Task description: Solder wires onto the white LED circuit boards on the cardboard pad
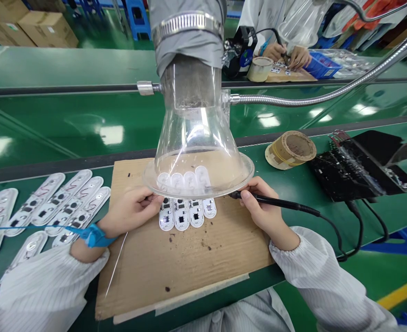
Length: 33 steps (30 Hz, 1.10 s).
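My right hand is shut on a black soldering iron, whose tip points left toward a row of several white LED circuit boards. The boards lie on a cardboard sheet. My left hand rests at the row's left end, and a thin solder wire runs down from under it. The fingers seem to pinch this wire. A clear plastic fume hood hangs over the boards, and their upper ends show through it. A blue antistatic strap circles my left wrist.
Several white board panels lie left of the cardboard on the green bench. To the right stand a round tip-cleaning holder and a black tray with cables. A co-worker's hands work at the far bench beside a blue basket.
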Motion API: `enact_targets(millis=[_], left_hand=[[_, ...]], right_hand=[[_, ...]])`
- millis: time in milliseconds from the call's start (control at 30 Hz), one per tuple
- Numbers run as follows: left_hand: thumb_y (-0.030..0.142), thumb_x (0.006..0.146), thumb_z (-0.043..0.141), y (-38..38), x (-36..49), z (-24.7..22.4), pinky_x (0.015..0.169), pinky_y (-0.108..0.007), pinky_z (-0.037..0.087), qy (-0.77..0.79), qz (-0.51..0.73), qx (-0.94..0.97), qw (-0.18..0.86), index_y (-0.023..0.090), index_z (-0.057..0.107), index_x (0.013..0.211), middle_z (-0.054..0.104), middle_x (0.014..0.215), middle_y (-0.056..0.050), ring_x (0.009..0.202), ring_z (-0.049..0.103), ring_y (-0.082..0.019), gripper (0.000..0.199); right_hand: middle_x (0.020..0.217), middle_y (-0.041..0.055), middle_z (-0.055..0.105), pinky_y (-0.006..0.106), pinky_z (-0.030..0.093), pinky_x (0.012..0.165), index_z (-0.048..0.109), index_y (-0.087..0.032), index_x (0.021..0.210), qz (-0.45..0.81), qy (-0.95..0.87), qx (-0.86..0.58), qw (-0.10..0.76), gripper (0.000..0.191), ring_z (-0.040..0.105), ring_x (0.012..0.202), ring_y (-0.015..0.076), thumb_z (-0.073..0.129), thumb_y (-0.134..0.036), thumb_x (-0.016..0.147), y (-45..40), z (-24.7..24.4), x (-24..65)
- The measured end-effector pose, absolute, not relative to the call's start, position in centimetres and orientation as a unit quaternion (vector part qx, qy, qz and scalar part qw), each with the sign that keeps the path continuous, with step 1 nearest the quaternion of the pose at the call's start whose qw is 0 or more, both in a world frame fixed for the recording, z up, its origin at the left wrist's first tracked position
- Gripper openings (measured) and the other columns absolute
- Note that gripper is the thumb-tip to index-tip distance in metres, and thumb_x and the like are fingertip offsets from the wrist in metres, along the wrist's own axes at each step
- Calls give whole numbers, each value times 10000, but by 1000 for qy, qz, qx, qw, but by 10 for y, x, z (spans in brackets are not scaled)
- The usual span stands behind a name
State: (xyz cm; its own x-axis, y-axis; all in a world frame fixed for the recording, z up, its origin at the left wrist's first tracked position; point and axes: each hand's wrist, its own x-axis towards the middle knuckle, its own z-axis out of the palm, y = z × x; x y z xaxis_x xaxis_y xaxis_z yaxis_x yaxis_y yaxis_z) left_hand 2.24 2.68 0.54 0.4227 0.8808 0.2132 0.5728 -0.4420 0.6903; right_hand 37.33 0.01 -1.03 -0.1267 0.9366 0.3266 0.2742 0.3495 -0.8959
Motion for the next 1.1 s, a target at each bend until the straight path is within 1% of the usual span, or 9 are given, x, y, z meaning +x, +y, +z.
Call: enact_targets(millis=[100,233,400,733,933,1100], left_hand=[[315,942,520,26,22,5,460,-227,346,457,284,796,276,237,402,608,445,548,36,493,424,-106,363],[352,938,525,26,21,5,474,-227,353,474,265,787,292,229,465,632,438,548,37,507,429,-110,335],[388,935,560,26,18,3,498,-223,373,493,238,774,319,217,511,681,500,586,27,540,442,-111,310],[389,942,587,26,16,2,511,-227,382,490,240,775,318,216,530,692,537,588,20,563,460,-121,310],[385,940,539,26,19,5,497,-234,367,486,239,780,313,220,496,650,447,554,34,529,438,-118,337],[390,944,571,26,19,4,502,-226,386,488,239,774,325,216,519,688,513,591,23,548,453,-117,314]], right_hand=[[850,2,707,278,472,578,685,-255,1015,346,-669,-451,478,128,596,617,129,675,-358,1089,0,-10,373],[851,2,709,277,472,577,686,-251,1028,346,-672,-451,475,128,600,618,128,673,-362,1091,0,-10,373],[834,1,702,276,461,558,684,-247,1024,338,-676,-452,474,150,591,602,128,671,-382,1088,0,-10,373],[819,6,691,297,480,573,684,-249,1003,343,-665,-465,472,191,608,624,148,676,-423,1083,-1,-10,373],[817,-2,691,282,473,572,681,-251,995,345,-667,-460,474,175,598,617,137,677,-400,1087,-1,-9,373],[816,2,690,294,486,583,683,-247,1007,348,-665,-462,472,197,614,627,146,680,-428,1084,0,-11,374]])
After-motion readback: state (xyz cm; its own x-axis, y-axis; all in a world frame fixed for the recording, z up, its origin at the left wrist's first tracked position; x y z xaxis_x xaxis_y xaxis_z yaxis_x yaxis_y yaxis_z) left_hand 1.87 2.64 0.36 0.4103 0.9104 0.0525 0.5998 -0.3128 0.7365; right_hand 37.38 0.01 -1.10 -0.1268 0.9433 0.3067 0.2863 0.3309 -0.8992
